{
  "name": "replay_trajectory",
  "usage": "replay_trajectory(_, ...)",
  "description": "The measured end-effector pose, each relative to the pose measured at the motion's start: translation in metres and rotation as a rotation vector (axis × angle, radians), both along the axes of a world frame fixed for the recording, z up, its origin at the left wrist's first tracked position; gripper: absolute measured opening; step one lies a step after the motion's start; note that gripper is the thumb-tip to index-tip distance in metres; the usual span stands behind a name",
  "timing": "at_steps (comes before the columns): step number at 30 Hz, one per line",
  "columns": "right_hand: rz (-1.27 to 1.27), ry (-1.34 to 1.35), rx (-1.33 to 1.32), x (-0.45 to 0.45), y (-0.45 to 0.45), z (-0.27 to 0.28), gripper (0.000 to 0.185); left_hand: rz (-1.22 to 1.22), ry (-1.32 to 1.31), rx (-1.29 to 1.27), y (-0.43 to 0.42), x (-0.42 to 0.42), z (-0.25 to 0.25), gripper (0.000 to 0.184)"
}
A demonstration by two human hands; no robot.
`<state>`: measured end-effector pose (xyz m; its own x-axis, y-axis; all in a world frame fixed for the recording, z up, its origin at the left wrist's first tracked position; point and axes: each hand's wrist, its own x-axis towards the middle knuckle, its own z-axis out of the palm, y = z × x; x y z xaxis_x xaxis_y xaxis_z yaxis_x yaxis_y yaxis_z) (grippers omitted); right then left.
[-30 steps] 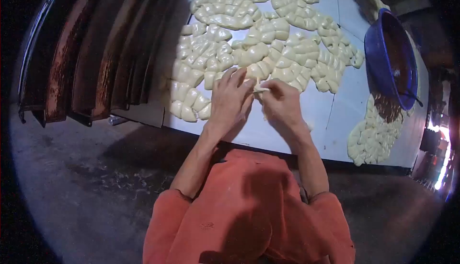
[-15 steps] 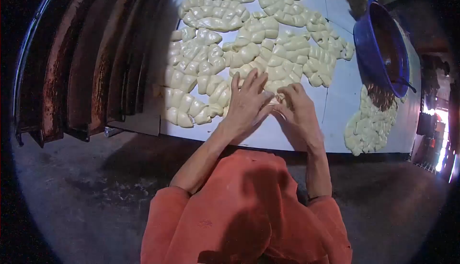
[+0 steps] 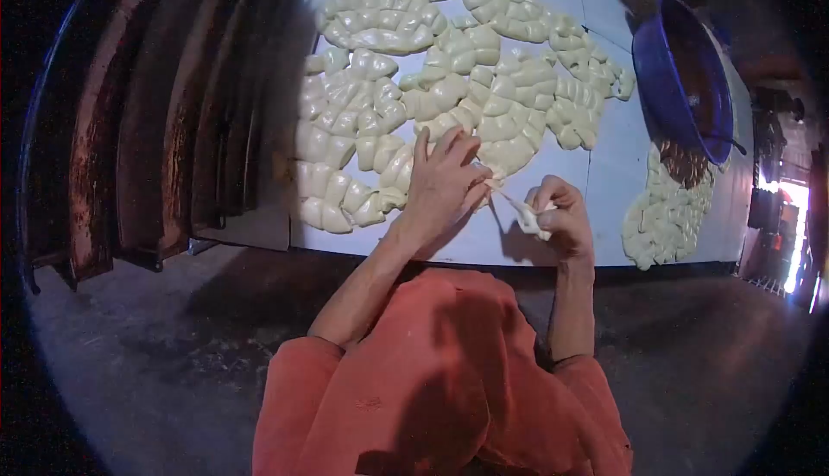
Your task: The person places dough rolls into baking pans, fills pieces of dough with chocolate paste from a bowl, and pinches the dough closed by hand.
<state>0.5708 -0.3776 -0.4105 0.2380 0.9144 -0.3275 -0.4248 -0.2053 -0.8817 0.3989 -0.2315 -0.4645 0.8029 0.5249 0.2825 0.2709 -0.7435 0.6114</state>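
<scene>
Right hand (image 3: pixel 566 214) pinching a stretched, dough-like strip (image 3: pixel 528 217)
Pale, it is tapering toward the left hand (image 3: pixel 439 184), whose grip I cannot tell; glossy slabs (image 3: pixel 511 119) are lying beyond.

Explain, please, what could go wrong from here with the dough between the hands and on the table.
The thin strip of dough between the left hand and the right hand could snap or tear unevenly, since it looks stretched. Many lumps of dough on the table lie close together, so they may stick to one another. The blue bowl stands very near another sheet of dough; a bump might squash that sheet.
</scene>
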Motion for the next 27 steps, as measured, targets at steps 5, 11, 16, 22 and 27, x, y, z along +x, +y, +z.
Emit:
replay_trajectory(5,-0.206,0.373,0.535,-0.003,-0.032,0.007,0.019,0.016,0.046,-0.018,0.000,-0.001,-0.010,0.018)
replay_trajectory(11,-0.333,0.117,0.320,0.017,-0.035,0.036,0.032,0.031,0.170,-0.067,-0.018,0.002,0.029,0.077)
replay_trajectory(16,-0.222,0.015,0.072,0.030,-0.042,0.006,0.037,-0.055,-0.143,-0.675,-0.057,0.051,0.071,0.052)
replay_trajectory(22,-0.144,-0.166,-0.106,0.091,-0.078,-0.009,0.042,0.032,-0.183,-0.980,-0.106,0.108,0.052,0.026)
replay_trajectory(27,-0.351,-0.208,0.134,0.122,-0.094,-0.014,0.025,0.011,-0.292,-1.202,-0.132,0.155,0.049,0.057)
